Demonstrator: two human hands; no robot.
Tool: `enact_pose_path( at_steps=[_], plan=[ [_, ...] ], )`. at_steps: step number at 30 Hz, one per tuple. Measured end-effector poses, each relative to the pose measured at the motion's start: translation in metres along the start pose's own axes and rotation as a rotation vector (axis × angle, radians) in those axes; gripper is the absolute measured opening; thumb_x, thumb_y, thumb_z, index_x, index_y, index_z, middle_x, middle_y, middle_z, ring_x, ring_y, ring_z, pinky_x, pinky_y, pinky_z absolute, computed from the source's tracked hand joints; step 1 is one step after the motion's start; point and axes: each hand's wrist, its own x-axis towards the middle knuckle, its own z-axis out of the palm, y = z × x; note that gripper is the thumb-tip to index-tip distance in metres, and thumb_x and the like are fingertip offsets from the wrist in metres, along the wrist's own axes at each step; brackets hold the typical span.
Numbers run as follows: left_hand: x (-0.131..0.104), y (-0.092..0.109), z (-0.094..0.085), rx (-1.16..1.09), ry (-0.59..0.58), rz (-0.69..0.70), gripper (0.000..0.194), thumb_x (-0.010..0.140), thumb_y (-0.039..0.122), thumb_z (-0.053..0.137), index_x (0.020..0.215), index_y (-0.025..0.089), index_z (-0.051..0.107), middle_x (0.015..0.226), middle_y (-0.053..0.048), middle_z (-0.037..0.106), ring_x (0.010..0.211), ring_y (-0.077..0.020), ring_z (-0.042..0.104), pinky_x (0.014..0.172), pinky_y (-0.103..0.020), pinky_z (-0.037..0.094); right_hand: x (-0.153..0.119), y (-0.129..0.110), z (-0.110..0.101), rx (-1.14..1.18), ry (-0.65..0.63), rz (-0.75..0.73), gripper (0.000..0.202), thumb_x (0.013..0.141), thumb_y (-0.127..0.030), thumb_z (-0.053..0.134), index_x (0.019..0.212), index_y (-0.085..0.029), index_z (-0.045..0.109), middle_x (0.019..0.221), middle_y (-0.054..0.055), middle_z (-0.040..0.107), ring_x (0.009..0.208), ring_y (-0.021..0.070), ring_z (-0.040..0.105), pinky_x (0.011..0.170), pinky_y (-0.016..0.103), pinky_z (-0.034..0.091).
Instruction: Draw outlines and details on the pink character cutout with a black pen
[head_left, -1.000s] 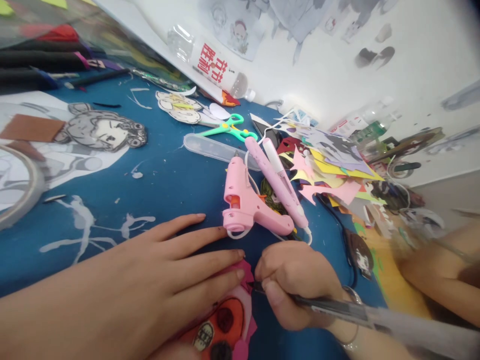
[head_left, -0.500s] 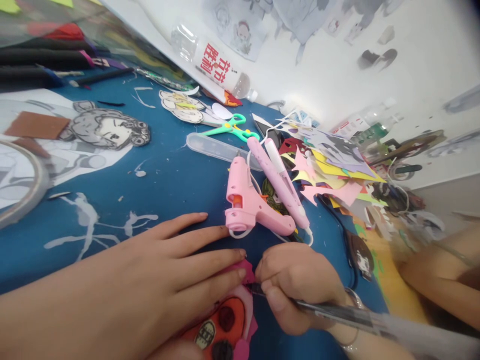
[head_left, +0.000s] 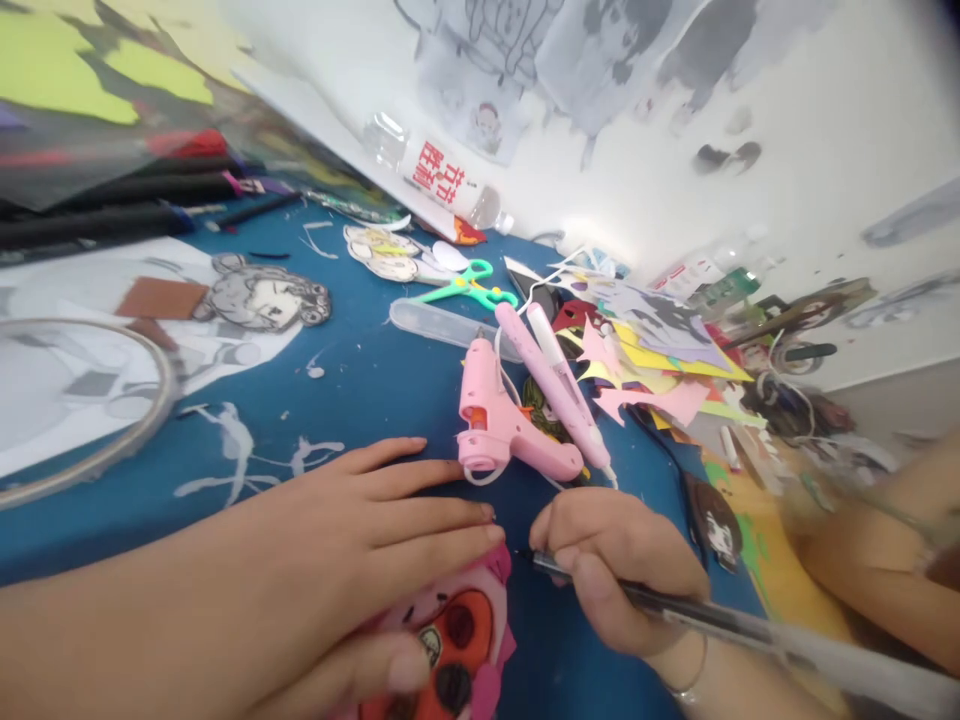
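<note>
My left hand (head_left: pixel 345 560) lies flat with fingers stretched over a pink and red craft piece (head_left: pixel 480 640), covering its upper left part. Dark round spots and a small pale skull-like shape show on the piece's red middle. In my right hand (head_left: pixel 615 570) a pen (head_left: pixel 690 610) is gripped, its dark tip just right of the pink edge and apart from it. Directly beyond my fingers lies a pink hot glue gun (head_left: pixel 491 420), beside a lilac mini hair straightener (head_left: pixel 551 385).
Green-handled scissors (head_left: pixel 472 285) and a clear plastic strip (head_left: pixel 427 322) lie farther back. Paper scraps (head_left: pixel 660 350) pile at the right. A tape ring (head_left: pixel 161 400) rests on a drawing at left. A plastic bottle (head_left: pixel 442 180) leans by the wall. Another person's arm (head_left: pixel 885 540) is at far right.
My right hand has drawn the pen back to the right, off the pink piece. My left thumb now shows on the piece. The view has shifted slightly.
</note>
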Motion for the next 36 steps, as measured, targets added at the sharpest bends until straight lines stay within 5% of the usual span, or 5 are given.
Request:
enact_pose_path(
  at_steps=[7, 19, 23, 28, 36],
  plan=[
    [-0.006, -0.004, -0.021, 0.034, 0.040, 0.005, 0.043, 0.111, 0.044, 0.044, 0.152, 0.037, 0.053, 0.150, 0.003, 0.064, 0.135, -0.0213, 0.063, 0.113, -0.030, 0.052, -0.015, -0.006, 0.004, -0.042, 0.490, 0.177, 0.041, 0.105, -0.035, 0.059, 0.067, -0.018, 0.060, 0.058, 0.002, 0.060, 0.053, 0.0130, 0.060, 0.053, 0.024, 0.052],
    [-0.007, -0.022, -0.029, 0.223, -0.009, -0.010, 0.035, 0.106, 0.028, 0.062, 0.140, 0.023, 0.061, 0.142, -0.011, 0.065, 0.135, -0.0311, 0.060, 0.114, -0.061, 0.048, -0.074, -0.029, 0.030, 0.154, 0.670, 0.785, 0.068, 0.087, -0.082, 0.066, 0.076, -0.015, 0.059, 0.054, 0.001, 0.059, 0.043, 0.0093, 0.047, 0.047, 0.018, 0.036],
    [-0.010, -0.010, -0.039, 0.184, -0.110, -0.063, 0.050, 0.104, 0.042, 0.064, 0.149, 0.023, 0.054, 0.152, -0.015, 0.058, 0.145, -0.0364, 0.050, 0.118, -0.067, 0.042, -0.085, -0.035, 0.036, 0.143, 0.738, 0.796, 0.070, 0.085, -0.086, 0.064, 0.078, -0.016, 0.059, 0.048, -0.002, 0.052, 0.042, 0.0102, 0.042, 0.047, 0.019, 0.034],
    [-0.013, 0.003, -0.044, 0.094, -0.283, -0.083, 0.115, 0.068, 0.082, 0.082, 0.161, 0.028, 0.041, 0.166, -0.016, 0.041, 0.157, -0.0501, 0.024, 0.122, -0.079, 0.018, -0.092, -0.028, 0.046, 0.065, 0.796, 0.716, 0.070, 0.089, -0.085, 0.059, 0.073, -0.017, 0.058, 0.046, -0.002, 0.048, 0.042, 0.0115, 0.043, 0.046, 0.021, 0.036],
    [-0.010, 0.001, -0.022, 0.039, -0.245, -0.089, 0.115, 0.069, 0.078, 0.085, 0.162, 0.028, 0.040, 0.167, -0.019, 0.040, 0.156, -0.0482, 0.028, 0.125, -0.072, 0.019, -0.085, -0.035, 0.060, -0.177, 0.686, 0.476, 0.045, 0.096, -0.063, 0.067, 0.087, -0.021, 0.077, 0.082, 0.008, 0.074, 0.075, 0.0203, 0.072, 0.070, 0.022, 0.060]
  ],
)
